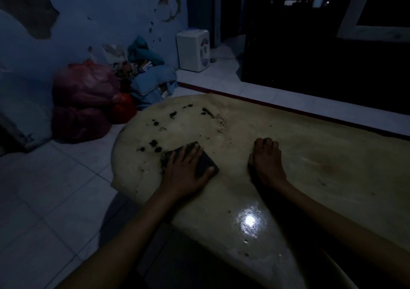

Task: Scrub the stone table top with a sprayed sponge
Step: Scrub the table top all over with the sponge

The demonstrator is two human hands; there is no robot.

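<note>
The dark, flat rectangular sponge [200, 161] lies on the pale beige polished stone table top [310, 155], near its rounded left end, and the left hand [185, 171] is pressed flat on it with fingers spread, the thumb hooked along the sponge's near-right edge; this is a palm-down press rather than a closed grasp, so the sponge is pinned, not lifted. It looks light and soft, likely to squash under the palm and, if wet, to slide easily on such a glossy slab, so pressing from above with the fingers over its far edge seems the surest hold for pushing strokes. The stone itself looks heavy, stiff and slick, with a bright reflection of light [249, 221] near the front edge suggesting a smooth or damp finish. Just beyond the fingertips sit black crumbly dirt patches [155, 144], with more scattered farther off [173, 114] toward the far rim. The right hand [267, 162] rests on the stone well to the right of the sponge, fingers curled loosely under, holding nothing that can be seen. The table's curved left rim [115, 155] is close to the sponge, so strokes to the left have little room before running off over the white tiled floor [55, 189]; there is open surface to the right and forward. Red plastic bags [84, 102] and a white box-shaped appliance [193, 50] stand by the wall, well apart from the table.
</note>
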